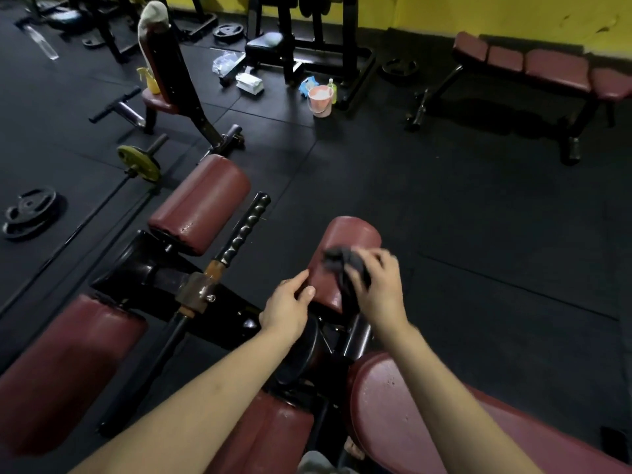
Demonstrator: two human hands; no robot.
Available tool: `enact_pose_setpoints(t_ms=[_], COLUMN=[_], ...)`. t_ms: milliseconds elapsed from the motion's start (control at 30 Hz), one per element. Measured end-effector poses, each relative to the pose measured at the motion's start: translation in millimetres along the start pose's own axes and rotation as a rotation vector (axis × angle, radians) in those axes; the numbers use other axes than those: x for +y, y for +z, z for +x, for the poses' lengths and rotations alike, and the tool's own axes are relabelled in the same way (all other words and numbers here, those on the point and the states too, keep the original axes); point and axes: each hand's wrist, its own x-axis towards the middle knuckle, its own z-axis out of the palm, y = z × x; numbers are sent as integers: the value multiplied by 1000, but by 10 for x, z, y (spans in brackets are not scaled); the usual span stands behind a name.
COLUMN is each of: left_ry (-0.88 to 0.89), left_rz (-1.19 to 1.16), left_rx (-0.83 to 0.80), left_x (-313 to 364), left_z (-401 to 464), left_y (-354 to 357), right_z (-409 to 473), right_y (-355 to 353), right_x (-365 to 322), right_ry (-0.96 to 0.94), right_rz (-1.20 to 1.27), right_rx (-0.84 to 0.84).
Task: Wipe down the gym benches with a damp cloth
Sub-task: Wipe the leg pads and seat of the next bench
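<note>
A maroon roller pad [345, 248] of the gym machine stands just ahead of me. My right hand [374, 285] grips a dark grey cloth [337, 260] and presses it against the pad's top and right side. My left hand [289, 307] holds the pad's near left edge, thumb and fingers curled around it. A second maroon roller pad [200, 203] lies to the left, beyond a black ribbed handle [244, 230]. More maroon pads sit at the bottom left [65, 367] and bottom right [410, 412].
A pink bucket [320, 100] stands on the black rubber floor at the back, with white packets [249, 83] beside it. A yellow spray bottle [150, 80] sits on an incline bench [160, 63]. A flat maroon bench [547, 68] lines the yellow wall. Weight plates [30, 212] lie left.
</note>
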Motion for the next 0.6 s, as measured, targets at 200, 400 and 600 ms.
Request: enact_pose_setpoints(t_ms=[200,400,600], left_ry=[-127,-47,-51], left_rz=[-168,-353,-265], left_rx=[5,11,46], left_x=[-199,-113,-71], left_z=[127,-28,-63], left_y=[-57,-48,-60], right_z=[639,-242,651], right_y=[100,43,-26], right_x=[-145,-262,122], right_ry=[53,-75,-41], right_rz=[-53,-115,-144], right_rx=[-46,-24,2])
